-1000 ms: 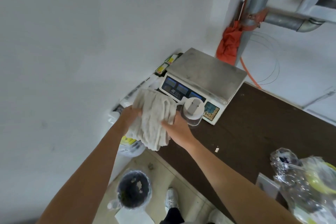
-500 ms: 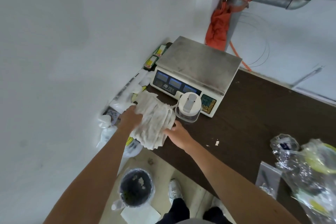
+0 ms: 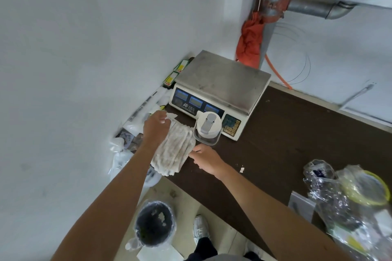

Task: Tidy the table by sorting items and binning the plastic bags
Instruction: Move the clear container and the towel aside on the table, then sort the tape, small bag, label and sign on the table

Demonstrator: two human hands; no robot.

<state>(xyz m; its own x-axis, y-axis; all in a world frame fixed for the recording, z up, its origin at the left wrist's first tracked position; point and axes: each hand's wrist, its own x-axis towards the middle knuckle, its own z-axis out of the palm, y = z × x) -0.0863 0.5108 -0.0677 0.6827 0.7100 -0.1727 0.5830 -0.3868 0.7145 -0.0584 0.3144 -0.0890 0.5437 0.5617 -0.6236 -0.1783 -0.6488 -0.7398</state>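
Folded white ribbed cloth [image 3: 172, 152] lies on the dark brown table [image 3: 286, 133], at 8 o'clock of the grey electronic scale [image 3: 222, 78]. Its far end is pinched by the left hand [image 3: 156, 130]; its edge is touched by the relaxed right hand [image 3: 209, 160]. Progress is judged early: the crumpled clear plastic bags [image 3: 331, 195], at 4 o'clock, are not yet binned.

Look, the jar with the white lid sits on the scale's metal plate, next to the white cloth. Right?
Not quite. The jar with the white lid stands on the dark table in front of the scale, not on its metal plate. It is next to the white cloth, as the head view shows.
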